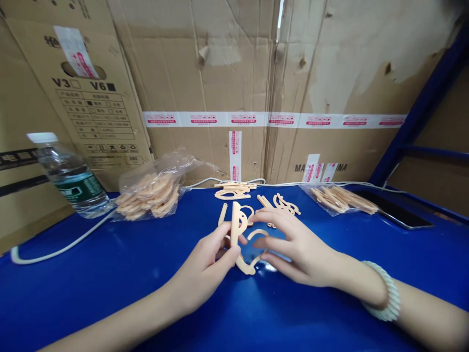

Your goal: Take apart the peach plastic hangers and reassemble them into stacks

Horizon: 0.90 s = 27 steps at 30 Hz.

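Observation:
My left hand [210, 259] pinches an upright beige hanger piece [235, 225], a straight bar with a rounded, holed part on its right side. Below it a curved beige arm [245, 266] shows; whether it joins the held piece I cannot tell. My right hand [296, 244], a pale coiled band on its wrist, hovers just to the right with fingers spread and bent, apparently holding nothing. Beside its fingertips is a curved beige hook [258, 232]. Behind the hands lie a loose straight piece [223, 214], several curved pieces [287, 204] and a small stack of beige parts [232, 194].
At the left stand a water bottle [76, 181] and a clear bag of beige pieces [150, 195]. Another bag [340, 199] and a dark phone [395, 210] lie at the right. A white cable [73, 243] crosses the blue table [110, 288]; cardboard [205, 73] walls the back.

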Motion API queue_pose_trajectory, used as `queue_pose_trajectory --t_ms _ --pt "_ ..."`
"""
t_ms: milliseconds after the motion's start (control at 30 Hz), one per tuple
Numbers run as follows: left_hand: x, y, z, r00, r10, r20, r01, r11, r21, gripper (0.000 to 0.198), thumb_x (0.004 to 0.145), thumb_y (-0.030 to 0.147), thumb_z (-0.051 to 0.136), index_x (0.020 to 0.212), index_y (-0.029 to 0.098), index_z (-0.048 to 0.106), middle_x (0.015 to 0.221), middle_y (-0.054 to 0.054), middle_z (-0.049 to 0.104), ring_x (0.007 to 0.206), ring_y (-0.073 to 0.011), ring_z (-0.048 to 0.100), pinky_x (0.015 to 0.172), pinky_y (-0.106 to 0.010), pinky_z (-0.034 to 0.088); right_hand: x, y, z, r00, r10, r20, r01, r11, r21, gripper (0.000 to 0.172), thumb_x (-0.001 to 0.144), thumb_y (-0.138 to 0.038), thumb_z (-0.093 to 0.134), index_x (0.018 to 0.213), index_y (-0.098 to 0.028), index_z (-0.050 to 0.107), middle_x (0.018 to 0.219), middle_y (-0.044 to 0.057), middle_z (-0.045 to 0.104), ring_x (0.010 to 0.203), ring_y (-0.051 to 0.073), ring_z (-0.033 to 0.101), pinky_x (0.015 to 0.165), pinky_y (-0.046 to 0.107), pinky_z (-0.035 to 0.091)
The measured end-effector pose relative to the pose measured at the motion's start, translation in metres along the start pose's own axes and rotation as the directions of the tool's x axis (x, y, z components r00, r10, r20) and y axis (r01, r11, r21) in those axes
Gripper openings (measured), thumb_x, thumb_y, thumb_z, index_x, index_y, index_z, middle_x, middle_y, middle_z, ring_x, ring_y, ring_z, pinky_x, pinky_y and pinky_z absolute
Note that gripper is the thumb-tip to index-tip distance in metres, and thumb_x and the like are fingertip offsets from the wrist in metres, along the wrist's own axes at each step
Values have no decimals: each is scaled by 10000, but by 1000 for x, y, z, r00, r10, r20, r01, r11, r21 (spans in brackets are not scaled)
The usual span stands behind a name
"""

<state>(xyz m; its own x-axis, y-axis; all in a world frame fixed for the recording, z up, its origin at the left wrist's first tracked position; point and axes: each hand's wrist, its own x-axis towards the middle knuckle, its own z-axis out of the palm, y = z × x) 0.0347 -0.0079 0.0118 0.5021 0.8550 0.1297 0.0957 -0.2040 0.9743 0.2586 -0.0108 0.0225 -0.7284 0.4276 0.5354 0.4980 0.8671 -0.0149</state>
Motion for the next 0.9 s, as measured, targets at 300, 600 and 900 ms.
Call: queue_pose_trajectory --t_ms 300,600,900 --pt "0 4 -5 983 174 -65 -142 931 337 270 959 332 489 1176 249 628 1034 -54 627 888 -205 601 787 -265 463 3 -2 -2 906 406 119 -331 502 799 291 926 -327 568 1201 -243 611 1266 77 597 1227 230 533 1032 419 437" --pt "2 -7 -12 948 284 -147 -164 826 539 306 982 272 426 1274 228 508 1058 -58 613 929 -202 592 812 -272 447 4 5 12 781 606 150 -340 212 916 228 883 -362 628 974 -223 473 785 -28 626 573 114 653 567 256 546" --pt "6 -22 -15 879 469 89 -268 330 905 304 996 194 347 1265 207 487 1055 -74 615 791 -203 649 625 -293 497 4 -2 21 638 605 476 -551 -74 831 427 796 -495 660 1008 -181 463 523 -40 623 287 72 463 261 130 299"
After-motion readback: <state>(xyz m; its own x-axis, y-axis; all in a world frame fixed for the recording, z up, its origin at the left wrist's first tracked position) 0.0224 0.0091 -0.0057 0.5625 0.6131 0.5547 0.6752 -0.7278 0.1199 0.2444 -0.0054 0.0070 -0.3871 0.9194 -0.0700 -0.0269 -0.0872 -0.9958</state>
